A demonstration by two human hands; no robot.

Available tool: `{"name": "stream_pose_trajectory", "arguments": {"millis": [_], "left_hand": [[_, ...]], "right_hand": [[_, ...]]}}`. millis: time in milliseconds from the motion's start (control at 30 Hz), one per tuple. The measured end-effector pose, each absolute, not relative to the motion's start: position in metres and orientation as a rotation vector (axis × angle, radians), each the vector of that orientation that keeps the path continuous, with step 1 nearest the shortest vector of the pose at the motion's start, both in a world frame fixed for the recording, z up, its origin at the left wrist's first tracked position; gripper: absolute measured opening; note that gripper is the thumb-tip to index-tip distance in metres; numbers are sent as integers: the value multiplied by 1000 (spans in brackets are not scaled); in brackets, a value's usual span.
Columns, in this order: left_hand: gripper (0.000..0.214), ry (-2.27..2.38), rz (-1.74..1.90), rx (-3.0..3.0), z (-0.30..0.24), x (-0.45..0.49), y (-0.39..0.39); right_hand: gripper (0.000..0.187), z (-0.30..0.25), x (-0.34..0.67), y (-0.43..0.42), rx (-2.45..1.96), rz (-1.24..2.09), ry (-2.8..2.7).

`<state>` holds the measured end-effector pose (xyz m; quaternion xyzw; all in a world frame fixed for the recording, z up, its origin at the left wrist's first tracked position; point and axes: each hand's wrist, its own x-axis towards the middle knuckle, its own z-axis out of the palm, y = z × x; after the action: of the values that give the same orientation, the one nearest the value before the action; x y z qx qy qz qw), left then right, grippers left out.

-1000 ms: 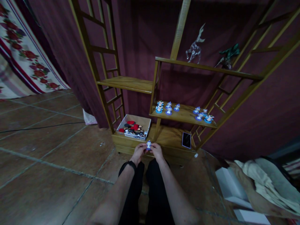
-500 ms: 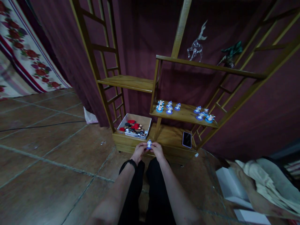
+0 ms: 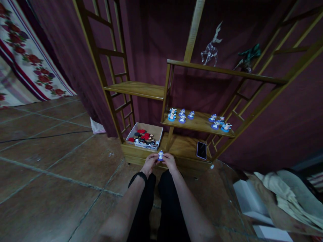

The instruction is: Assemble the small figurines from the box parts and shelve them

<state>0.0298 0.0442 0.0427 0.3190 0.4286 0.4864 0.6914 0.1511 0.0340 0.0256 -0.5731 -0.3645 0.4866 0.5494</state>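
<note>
Btwn L hand (image 3: 149, 163) & R hand (image 3: 170, 161), figurine (image 3: 160, 155) is held upright.

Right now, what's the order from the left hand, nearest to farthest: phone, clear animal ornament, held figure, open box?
1. Held figure: touching the left hand, on its right.
2. Open box: just beyond, slightly left.
3. Phone: low on the right.
4. Clear animal ornament: high on the right.

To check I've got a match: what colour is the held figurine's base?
The figurine has a purple base; head view shows it best.
</note>
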Motion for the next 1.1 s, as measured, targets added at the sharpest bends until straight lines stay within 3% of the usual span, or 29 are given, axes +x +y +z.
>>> {"name": "stream_pose_trajectory", "arguments": {"millis": [1100], "left_hand": [[13,981,1057,768,47,32,40]], "right_hand": [[22,39,152,25,-1592,997,-1053]]}}
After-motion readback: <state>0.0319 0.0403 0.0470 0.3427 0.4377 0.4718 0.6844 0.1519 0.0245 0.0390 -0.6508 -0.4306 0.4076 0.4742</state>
